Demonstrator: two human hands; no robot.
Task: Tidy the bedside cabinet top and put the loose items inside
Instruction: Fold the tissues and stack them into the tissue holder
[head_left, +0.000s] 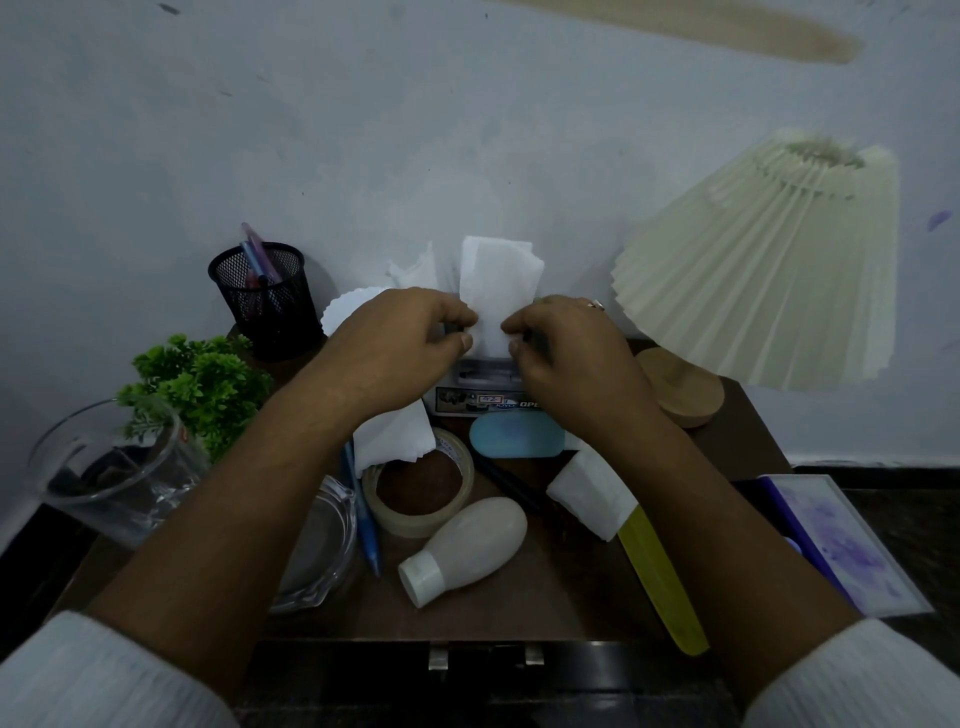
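At the far left edge of the cabinet top (550, 597) stands a glass jug (111, 467), a small green plant (200, 382) and mesh pen holder (265, 299) behind it. In the middle, the left hand (402, 338) and right hand (563, 353) each pinch a side of the white tissue (496, 291) rising from the tissue box (480, 397). Nearer lie a tape roll (418, 488), a pale bottle (465, 548) and a yellow strip (660, 577); the pleated lamp (763, 260) stands far right

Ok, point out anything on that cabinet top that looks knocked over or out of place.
The white bottle lies on its side near the front edge. Loose tissues sit crumpled among the clutter, one draped over the yellow strip.
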